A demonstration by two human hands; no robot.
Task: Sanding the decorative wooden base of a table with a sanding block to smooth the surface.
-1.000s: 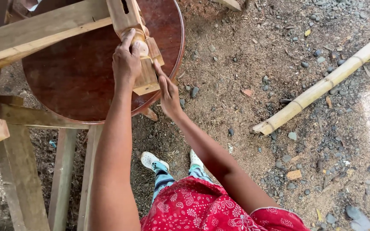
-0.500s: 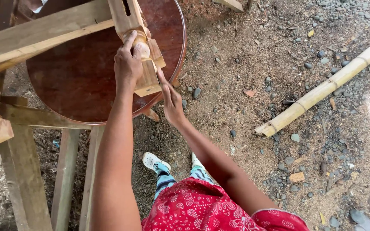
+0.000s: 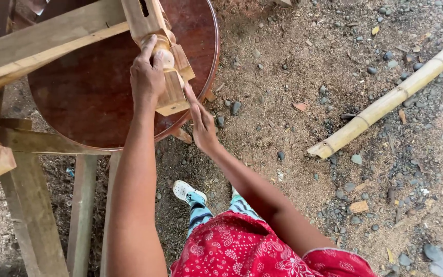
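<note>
Fingers of the right hand (image 3: 201, 120), loosely spread, stayed pressed beside the turned wooden leg (image 3: 167, 66); the left hand (image 3: 147, 77) kept clasping it against the round brown tabletop (image 3: 78, 102). Little shifted, so the work remained steadying.

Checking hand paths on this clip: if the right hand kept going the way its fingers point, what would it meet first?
The right hand points up and slightly left, its fingertips at the pale turned wooden leg that the left hand grips. It would likely meet that leg's square block first; the round dark tabletop lies behind, though depth is unclear.
</note>
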